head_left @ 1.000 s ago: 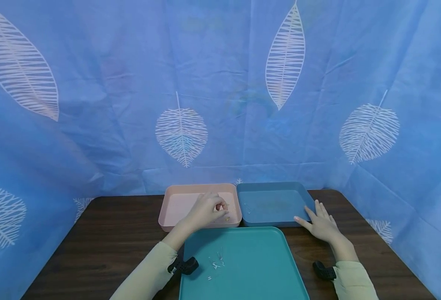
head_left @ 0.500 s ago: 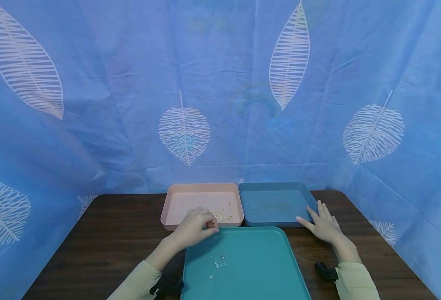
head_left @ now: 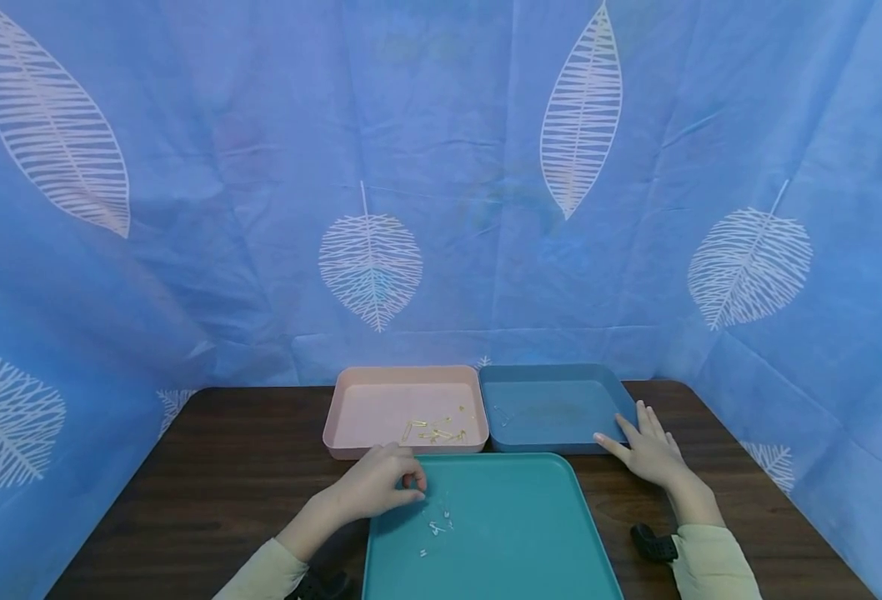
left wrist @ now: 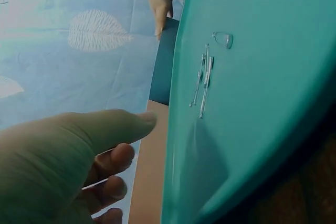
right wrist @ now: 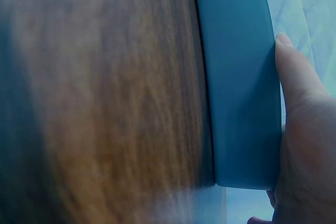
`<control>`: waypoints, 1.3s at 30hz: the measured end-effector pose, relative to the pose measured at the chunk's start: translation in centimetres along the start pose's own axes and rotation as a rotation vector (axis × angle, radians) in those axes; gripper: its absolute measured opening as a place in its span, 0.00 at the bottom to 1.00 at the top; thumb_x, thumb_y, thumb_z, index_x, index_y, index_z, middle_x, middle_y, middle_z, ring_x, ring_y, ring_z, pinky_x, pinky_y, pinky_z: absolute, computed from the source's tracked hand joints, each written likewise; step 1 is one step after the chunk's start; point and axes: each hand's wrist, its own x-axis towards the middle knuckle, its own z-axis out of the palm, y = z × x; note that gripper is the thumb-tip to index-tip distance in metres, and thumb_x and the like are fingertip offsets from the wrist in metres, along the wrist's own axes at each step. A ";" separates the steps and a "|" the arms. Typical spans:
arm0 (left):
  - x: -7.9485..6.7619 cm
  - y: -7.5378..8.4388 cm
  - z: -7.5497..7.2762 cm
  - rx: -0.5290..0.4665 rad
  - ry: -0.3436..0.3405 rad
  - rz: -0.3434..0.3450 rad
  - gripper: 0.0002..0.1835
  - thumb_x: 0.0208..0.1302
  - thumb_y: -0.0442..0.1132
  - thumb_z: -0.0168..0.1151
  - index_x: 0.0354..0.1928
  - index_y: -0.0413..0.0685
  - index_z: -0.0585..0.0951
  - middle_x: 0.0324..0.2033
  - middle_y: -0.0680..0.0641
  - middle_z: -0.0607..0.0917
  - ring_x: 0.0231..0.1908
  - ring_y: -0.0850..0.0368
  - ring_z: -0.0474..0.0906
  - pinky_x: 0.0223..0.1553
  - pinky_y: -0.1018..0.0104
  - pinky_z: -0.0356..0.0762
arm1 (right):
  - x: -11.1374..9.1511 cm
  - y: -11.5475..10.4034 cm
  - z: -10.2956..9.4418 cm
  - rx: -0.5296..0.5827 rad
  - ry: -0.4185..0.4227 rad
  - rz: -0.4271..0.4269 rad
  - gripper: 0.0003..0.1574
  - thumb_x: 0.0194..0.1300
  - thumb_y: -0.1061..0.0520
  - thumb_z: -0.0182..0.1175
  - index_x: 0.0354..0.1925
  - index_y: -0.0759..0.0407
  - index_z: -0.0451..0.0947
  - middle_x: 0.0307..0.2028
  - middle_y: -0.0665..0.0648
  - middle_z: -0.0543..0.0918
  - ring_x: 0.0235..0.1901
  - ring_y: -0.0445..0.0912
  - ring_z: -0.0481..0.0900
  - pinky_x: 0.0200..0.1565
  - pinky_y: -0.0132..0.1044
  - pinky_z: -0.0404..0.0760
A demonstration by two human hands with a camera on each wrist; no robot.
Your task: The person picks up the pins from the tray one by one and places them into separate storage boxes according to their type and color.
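Observation:
My left hand (head_left: 381, 481) hovers over the upper left of the teal tray (head_left: 516, 533), its fingers loosely bent. In the left wrist view nothing shows between the thumb (left wrist: 123, 127) and the fingers. Several silver safety pins (left wrist: 206, 77) lie on the teal tray, just ahead of that hand. Gold safety pins (head_left: 441, 435) are scattered in the front right part of the pink tray (head_left: 381, 407). My right hand (head_left: 651, 454) rests with spread fingers at the front right corner of the blue tray (head_left: 553, 447), its thumb on the rim.
Pink and blue trays stand side by side behind the teal one. A few faint silver pins (head_left: 501, 414) lie at the blue tray's left. Dark wooden table (head_left: 186, 500) extends to both sides, and a blue leaf-print cloth (head_left: 456, 167) hangs behind.
My left hand has drawn back from above the pink tray towards me, over the teal tray's edge, uncovering the gold pins. The right hand stays at the blue tray.

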 end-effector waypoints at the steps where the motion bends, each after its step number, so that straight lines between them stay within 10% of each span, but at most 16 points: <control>1: -0.1 -0.1 0.1 -0.004 -0.021 -0.003 0.03 0.58 0.46 0.70 0.31 0.63 0.84 0.25 0.62 0.74 0.31 0.69 0.64 0.38 0.71 0.63 | 0.0 0.0 0.0 -0.003 -0.001 -0.002 0.58 0.66 0.30 0.52 0.71 0.74 0.52 0.72 0.82 0.34 0.72 0.74 0.31 0.62 0.78 0.36; 12: -0.4 0.1 0.8 -0.021 -0.164 -0.005 0.05 0.57 0.47 0.71 0.35 0.65 0.84 0.24 0.64 0.72 0.30 0.70 0.64 0.37 0.73 0.62 | 0.0 -0.2 -0.2 -0.001 -0.010 0.011 0.58 0.66 0.30 0.52 0.71 0.74 0.52 0.72 0.81 0.32 0.72 0.74 0.30 0.63 0.78 0.35; 39: -0.5 0.5 1.1 -0.017 -0.181 0.029 0.11 0.59 0.42 0.66 0.21 0.63 0.77 0.20 0.63 0.70 0.27 0.71 0.63 0.34 0.75 0.60 | 0.0 -0.2 -0.1 0.004 -0.020 0.015 0.58 0.67 0.30 0.52 0.72 0.74 0.52 0.72 0.81 0.31 0.72 0.74 0.30 0.62 0.78 0.35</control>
